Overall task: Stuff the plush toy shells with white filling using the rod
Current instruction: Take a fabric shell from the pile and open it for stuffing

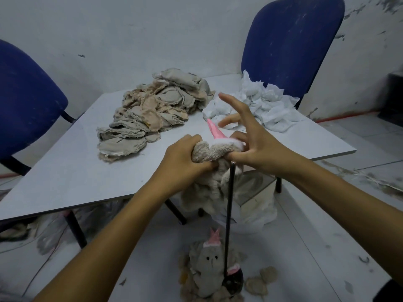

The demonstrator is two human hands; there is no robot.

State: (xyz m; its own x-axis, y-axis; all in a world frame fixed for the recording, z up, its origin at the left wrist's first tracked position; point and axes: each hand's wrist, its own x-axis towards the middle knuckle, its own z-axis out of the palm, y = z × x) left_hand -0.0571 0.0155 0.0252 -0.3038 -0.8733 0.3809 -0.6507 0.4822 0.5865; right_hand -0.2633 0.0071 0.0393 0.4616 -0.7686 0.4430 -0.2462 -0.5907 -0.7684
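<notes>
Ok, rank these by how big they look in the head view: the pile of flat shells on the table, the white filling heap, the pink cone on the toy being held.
1. pile of flat shells
2. white filling heap, though it lies farther back, so true size is unsure
3. pink cone, clearly smallest

My view is evenly lit, cool and dim, with soft shadows, slight blur and bending at the edges
</notes>
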